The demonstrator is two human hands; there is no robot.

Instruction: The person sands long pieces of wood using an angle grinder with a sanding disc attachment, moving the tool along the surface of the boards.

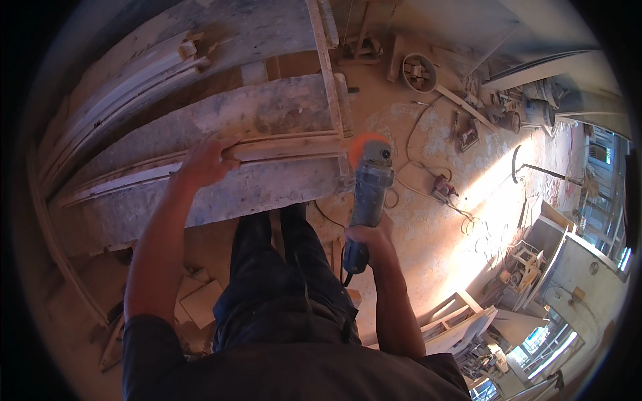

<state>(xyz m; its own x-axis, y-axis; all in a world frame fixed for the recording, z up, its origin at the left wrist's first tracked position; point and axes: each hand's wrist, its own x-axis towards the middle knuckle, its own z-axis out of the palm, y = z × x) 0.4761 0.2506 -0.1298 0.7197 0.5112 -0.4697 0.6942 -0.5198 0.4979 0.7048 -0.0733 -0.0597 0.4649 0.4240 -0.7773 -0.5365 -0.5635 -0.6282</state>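
Observation:
My right hand (374, 239) is wrapped round the body of an angle grinder (370, 190), held upright in the picture with its head pointing away from me. An orange disc (364, 144) on its head is at the right end of a long wooden frame (287, 146); whether they touch I cannot tell. My left hand (207, 164) grips the near rail of that frame, fingers over its top. The frame lies on a worn, grey-stained workbench (281, 184), and a narrow wooden bar (326, 80) runs away from its right end.
Several long wooden strips (127, 87) lie at the bench's far left. On the dusty floor to the right are a bucket of wood offcuts (418, 72), a red power tool (443, 187) and loose cords (468, 217). Wooden frames (455, 319) stand at the lower right.

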